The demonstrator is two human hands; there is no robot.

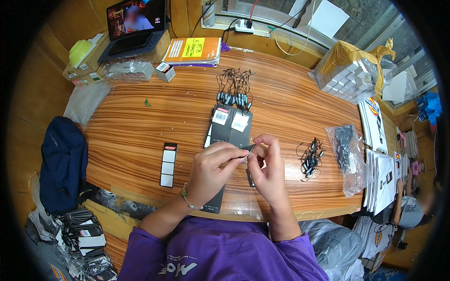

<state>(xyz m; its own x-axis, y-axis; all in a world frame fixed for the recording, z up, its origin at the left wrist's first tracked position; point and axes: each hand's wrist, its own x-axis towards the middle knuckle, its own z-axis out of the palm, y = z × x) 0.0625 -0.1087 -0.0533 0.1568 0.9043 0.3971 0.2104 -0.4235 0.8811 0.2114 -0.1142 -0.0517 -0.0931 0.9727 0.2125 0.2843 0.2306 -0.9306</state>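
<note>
Above the near half of the table, my left hand (213, 161) pinches a small dark card (247, 147) between thumb and fingers. My right hand (267, 168) meets it there, thumb and index finger closed at the card's edge; a pale bit shows between the thumbs. Just beyond my hands lie dark grey hang tags (229, 133) with white stickers, and black cords (234, 91) with light blue ends fan out past them. Another dark tag (214, 201) lies partly under my left wrist. Left of it sits a black-edged strip of white labels (167, 166).
Loose cords (310, 161) and a clear bag of black cords (344, 152) lie to the right. A box of small white packs (344, 75) stands far right, a tablet (136, 21) far left. A dark blue bag (63, 166) is beside the table; a person (415, 208) sits at far right.
</note>
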